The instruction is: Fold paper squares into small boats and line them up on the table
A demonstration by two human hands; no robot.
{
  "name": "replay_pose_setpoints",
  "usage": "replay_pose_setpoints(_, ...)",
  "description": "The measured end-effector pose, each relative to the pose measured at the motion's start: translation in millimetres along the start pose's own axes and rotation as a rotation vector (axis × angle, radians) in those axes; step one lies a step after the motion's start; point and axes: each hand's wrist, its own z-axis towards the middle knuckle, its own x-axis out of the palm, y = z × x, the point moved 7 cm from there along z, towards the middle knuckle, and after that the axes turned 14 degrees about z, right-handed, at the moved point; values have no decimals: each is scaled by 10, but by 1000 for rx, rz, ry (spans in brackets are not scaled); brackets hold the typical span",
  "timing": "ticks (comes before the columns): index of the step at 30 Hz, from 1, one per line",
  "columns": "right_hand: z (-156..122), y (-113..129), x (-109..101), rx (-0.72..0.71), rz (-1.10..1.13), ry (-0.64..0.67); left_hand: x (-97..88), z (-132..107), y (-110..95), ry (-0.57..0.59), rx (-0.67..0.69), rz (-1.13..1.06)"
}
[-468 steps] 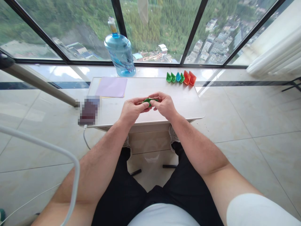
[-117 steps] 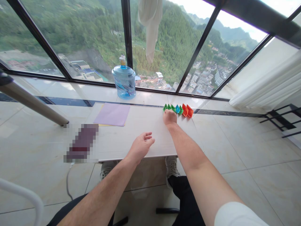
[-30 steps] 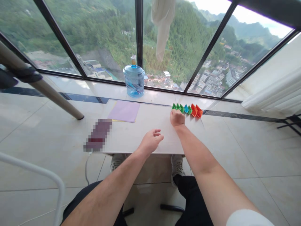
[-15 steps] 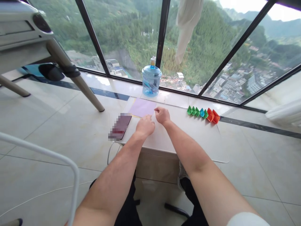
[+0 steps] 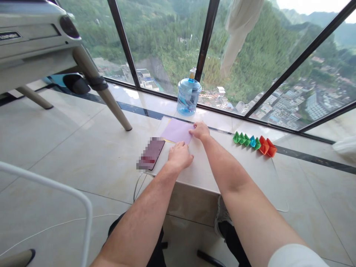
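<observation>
A purple sheet of paper (image 5: 177, 129) lies on the low white table, with a yellowish edge showing beneath it on the left. My left hand (image 5: 180, 155) rests palm down at the sheet's near edge, fingers stretched out and nothing held. At the right edge of the sheet, my right hand (image 5: 201, 130) has its thumb and fingers closed on the paper. Its grip is partly hidden by the hand itself. A dark phone (image 5: 152, 154), partly blurred out, lies left of my left hand.
Several folded paper pieces (image 5: 246, 140), green, blue and orange, stand in a row at the table's right. Behind the table (image 5: 214, 167) a blue water jug (image 5: 189, 97) stands by the window. A white metal tube (image 5: 69, 189) curves through the left foreground.
My right hand has gone from a tight pinch to a wider hold at the sheet's right edge. My left hand has flattened and its fingers have spread. The camera view has shifted left.
</observation>
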Motion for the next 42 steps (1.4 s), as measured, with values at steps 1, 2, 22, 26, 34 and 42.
replay_pose_setpoints(1, -2, -3, -2, 8, 4, -2, 3, -1, -1, 3, -1, -1)
replay_pose_setpoints(2, -4, -4, -5, 16, 8, -3, 3, -3, -4, 6, -2, -2)
replay_pose_setpoints(22, 5, -23, -24, 87, 57, -15, -11, -20, -35, 70, -17, 5)
replay_pose_setpoints(26, 1, -24, -24, 96, 68, -8, -15, -16, -38, 58, -11, -5)
replay_pose_setpoints(34, -12, -8, -29, 86, 76, -19, -4, -17, -40, 63, -10, -3)
replay_pose_setpoints(42, -28, 18, -23, 118, 89, 24, -36, -35, -39, 56, -18, -2)
